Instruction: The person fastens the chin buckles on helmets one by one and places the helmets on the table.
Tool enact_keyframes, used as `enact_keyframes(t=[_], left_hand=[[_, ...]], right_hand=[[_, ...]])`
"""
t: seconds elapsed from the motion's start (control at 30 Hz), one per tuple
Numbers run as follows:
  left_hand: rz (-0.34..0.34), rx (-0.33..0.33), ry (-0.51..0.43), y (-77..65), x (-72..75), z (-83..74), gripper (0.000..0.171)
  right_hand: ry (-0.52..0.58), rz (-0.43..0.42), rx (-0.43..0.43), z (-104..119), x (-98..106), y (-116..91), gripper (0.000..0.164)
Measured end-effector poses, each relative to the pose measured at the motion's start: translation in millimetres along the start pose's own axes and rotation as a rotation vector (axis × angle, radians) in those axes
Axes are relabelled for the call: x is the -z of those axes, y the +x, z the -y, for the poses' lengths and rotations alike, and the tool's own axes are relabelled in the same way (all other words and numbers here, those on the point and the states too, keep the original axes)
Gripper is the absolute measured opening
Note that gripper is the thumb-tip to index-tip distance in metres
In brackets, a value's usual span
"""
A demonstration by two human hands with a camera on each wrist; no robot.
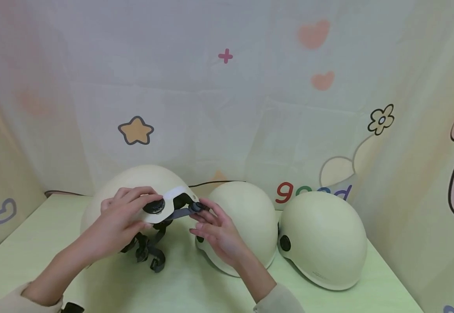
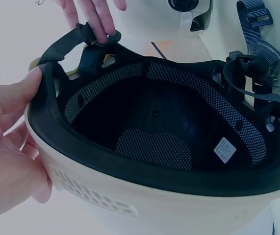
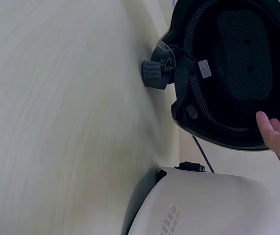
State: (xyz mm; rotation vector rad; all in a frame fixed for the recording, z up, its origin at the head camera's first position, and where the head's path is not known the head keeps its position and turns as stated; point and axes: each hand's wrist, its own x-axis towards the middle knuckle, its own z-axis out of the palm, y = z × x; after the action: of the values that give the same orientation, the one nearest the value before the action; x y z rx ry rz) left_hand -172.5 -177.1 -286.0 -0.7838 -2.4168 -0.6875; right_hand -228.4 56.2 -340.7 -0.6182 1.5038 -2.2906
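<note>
A cream helmet (image 1: 140,176) is tilted up on its side at the left of the table, its black padded inside (image 2: 154,122) facing the left wrist camera. My left hand (image 1: 119,219) grips its rim, thumb on the black edge padding and fingers against the shell. At the helmet's near side, the fingers of my right hand (image 1: 223,237) hold the dark chin strap (image 2: 63,46) near its slider; the right thumb stands apart from it. Another strap, bundled with its buckle (image 1: 144,250), hangs below the shell. A white label (image 2: 224,150) shows inside the helmet.
Two more cream helmets, a middle one (image 1: 246,221) and a right one (image 1: 324,239), sit dome up on the pale green table (image 1: 195,287). The middle one is close beside my right hand. A printed curtain (image 1: 211,108) stands behind, with a thin black cable (image 1: 219,181) along its base.
</note>
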Motion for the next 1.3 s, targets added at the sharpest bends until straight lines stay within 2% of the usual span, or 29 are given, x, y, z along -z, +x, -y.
enact_keyframes(t=[0.3, 0.57, 0.83, 1.0, 1.17, 1.3], left_hand=[[-0.063, 0.015, -0.011, -4.5, 0.9, -0.1, 0.054], [-0.106, 0.060, -0.066, -6.3, 3.7, -2.4, 0.052], [-0.129, 0.079, -0.104, -7.5, 2.6, -4.6, 0.054], [-0.136, 0.083, -0.121, -8.1, 2.5, -3.6, 0.054], [-0.142, 0.106, -0.157, -8.7, 1.7, -3.4, 0.053], [-0.154, 0.145, -0.183, -9.2, -0.5, -2.6, 0.051]], right_hand=[[-0.016, 0.048, -0.008, 6, -4, 0, 0.062], [-0.037, 0.097, 0.001, 9, -4, 0, 0.064], [0.037, 0.103, 0.037, 8, 5, -1, 0.060], [0.100, 0.135, 0.061, 9, 11, -4, 0.057], [0.128, 0.182, 0.074, 10, 13, -6, 0.059], [0.111, 0.167, 0.061, 8, 16, -9, 0.055]])
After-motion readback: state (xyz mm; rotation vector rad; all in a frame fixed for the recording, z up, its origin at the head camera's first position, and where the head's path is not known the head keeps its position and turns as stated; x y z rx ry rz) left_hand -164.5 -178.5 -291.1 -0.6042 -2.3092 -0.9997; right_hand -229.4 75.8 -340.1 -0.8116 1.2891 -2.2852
